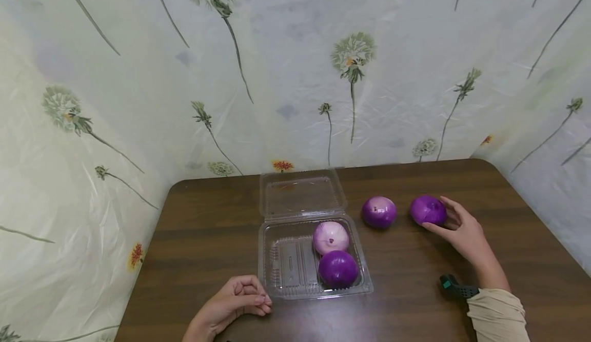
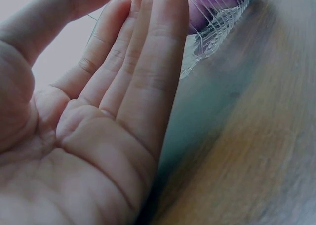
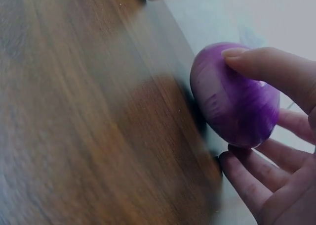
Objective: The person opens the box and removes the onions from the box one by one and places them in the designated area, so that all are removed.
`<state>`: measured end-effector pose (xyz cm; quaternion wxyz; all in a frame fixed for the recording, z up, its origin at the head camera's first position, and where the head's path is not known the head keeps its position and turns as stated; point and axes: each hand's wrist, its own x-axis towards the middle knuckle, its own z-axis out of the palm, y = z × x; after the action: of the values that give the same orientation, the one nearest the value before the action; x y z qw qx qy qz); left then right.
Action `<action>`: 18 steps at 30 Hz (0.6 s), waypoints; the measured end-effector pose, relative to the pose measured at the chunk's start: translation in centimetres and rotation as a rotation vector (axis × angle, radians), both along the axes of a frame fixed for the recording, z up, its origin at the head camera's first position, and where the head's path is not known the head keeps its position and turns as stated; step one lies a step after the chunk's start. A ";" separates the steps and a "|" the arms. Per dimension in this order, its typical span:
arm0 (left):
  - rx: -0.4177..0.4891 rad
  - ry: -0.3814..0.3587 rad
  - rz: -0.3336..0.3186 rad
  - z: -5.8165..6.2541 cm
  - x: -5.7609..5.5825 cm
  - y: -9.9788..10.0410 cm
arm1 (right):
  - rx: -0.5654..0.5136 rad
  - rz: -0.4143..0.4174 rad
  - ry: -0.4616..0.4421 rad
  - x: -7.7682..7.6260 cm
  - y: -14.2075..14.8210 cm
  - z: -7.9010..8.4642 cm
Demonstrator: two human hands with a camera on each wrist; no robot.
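Observation:
At the right of the table, my right hand [image 1: 464, 232] holds a purple red onion [image 1: 427, 210]. In the right wrist view the thumb [image 3: 242, 58] presses one side of that onion [image 3: 234, 99], with the other fingers along its far side. Another red onion [image 1: 379, 212] sits to its left. Two more, a pale one [image 1: 331, 237] and a dark purple one [image 1: 338, 269], lie in the right half of a clear plastic clamshell container [image 1: 288, 296]. My left hand [image 1: 235, 301] rests by the container's front left corner, holding nothing, its fingers loosely bent.
The container's lid [image 1: 302, 193] is folded back toward the rear edge of the brown wooden table [image 1: 212, 229]. Flower-patterned sheeting [image 1: 286, 75] hangs behind and beside the table. A dark strap [image 1: 457, 286] is around the right wrist, beside a beige sleeve [image 1: 497, 314].

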<state>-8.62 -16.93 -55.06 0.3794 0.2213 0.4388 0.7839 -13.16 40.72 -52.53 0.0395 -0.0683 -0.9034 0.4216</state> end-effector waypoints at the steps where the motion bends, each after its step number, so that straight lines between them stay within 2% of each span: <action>1: 0.001 0.000 -0.001 0.0 0.0 0.0 | -0.003 0.001 0.000 0.0 0.0 0.0; 18: -0.021 0.009 0.008 0.1 0.0 0.0 | -0.018 0.007 0.012 0.0 0.2 0.1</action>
<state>-8.58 -16.96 -55.00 0.3765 0.2189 0.4496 0.7798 -13.12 40.91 -52.43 0.0430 -0.0631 -0.8995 0.4302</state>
